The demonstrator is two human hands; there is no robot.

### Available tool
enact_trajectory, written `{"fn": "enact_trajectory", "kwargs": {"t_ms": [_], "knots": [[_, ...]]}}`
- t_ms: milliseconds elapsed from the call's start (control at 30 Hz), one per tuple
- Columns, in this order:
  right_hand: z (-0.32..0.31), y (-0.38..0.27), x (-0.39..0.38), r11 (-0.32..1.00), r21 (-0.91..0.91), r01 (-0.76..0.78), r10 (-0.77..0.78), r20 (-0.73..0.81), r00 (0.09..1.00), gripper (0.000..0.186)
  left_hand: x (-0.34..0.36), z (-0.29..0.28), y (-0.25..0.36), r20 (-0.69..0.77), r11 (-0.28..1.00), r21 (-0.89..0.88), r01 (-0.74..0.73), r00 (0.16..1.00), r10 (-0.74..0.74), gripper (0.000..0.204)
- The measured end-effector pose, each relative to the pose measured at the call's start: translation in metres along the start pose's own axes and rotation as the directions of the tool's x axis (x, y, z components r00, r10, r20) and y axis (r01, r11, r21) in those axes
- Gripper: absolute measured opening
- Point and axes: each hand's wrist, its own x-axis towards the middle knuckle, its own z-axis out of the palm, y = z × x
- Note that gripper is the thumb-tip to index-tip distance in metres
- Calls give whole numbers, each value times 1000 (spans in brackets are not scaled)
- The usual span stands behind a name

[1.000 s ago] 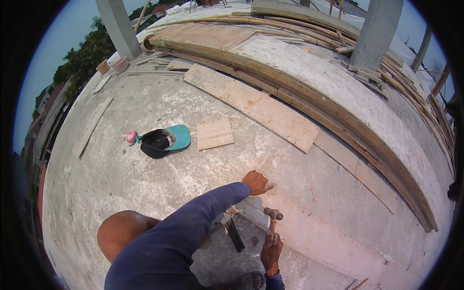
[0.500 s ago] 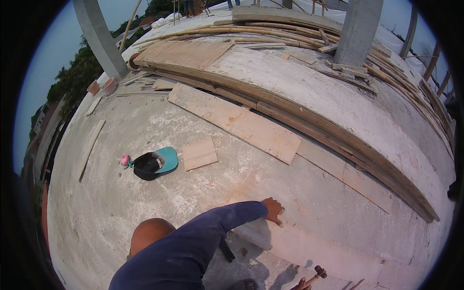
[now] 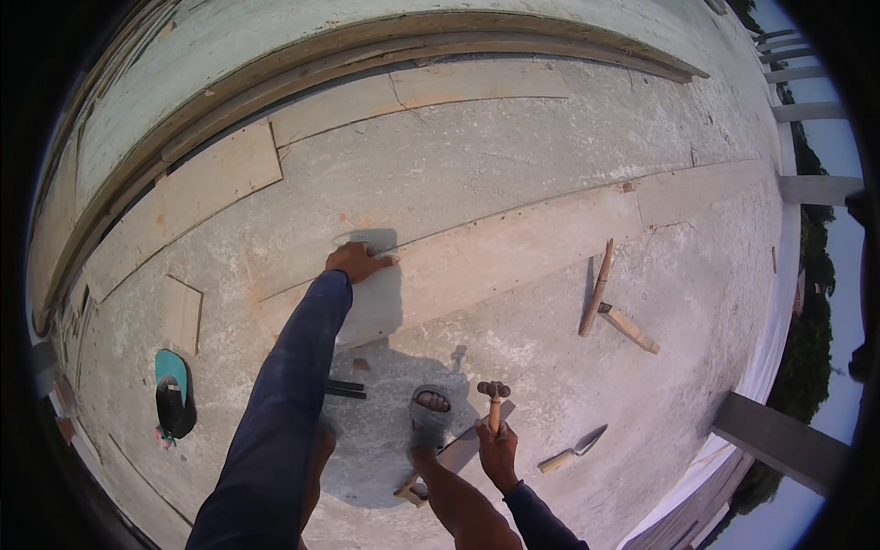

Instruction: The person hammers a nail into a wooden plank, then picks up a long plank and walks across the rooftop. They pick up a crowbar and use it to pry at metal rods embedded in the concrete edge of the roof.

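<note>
My left hand [image 3: 357, 261] rests at the upper edge of a long pale board [image 3: 522, 247], fingers bent; whatever they grip is unclear. My right hand [image 3: 498, 454] grips a wooden-handled hammer [image 3: 494, 392], head upward. Below the board are my sandalled foot [image 3: 429, 412] and two dark bars [image 3: 346, 390]. A handsaw [image 3: 411, 490] lies partly behind my leg and right hand. A trowel [image 3: 559, 458] lies right of that hand, and two wooden sticks [image 3: 598, 284] [image 3: 628, 330] lie farther up.
Stacked timbers [image 3: 458, 32] and plywood strips [image 3: 192, 188] curve across the back. A small panel [image 3: 183, 312] and a teal-and-black cap [image 3: 170, 367] lie at left. Concrete columns [image 3: 779, 440] and white sheeting [image 3: 747, 385] line the right edge.
The view has swung right and downward, bringing the trowel, saw and sticks into sight. The hammer is raised into view again after dipping low; my left hand stays on the board.
</note>
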Motion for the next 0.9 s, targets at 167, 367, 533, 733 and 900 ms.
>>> {"fn": "enact_trajectory", "kwargs": {"t_ms": [167, 367, 533, 733, 900], "knots": [[-42, 22, -64, 967, -160, -198, 183, -103, 978, 45, 1, -11, 17, 114, 1000, 9, -3, 994, 2, 96], [-88, 45, -123, 928, -95, -359, 333, -219, 917, 45, -29, -14, 22, 74, 1000, -6, 7, 997, -7, 96], [-107, 38, -176, 876, -13, -482, 461, -272, 845, 49, -54, -47, 23, 175, 990, -112, -83, 979, 101, 103], [-108, 1, -218, 926, -15, -378, 356, -303, 884, 51, -119, -46, 62, 81, 963, 243, -114, 992, 97, 90], [-93, -19, -234, 922, 43, -386, 383, -268, 884, 52, -176, -13, 78, 35, 866, 444, -230, 970, 240, 88]]}}
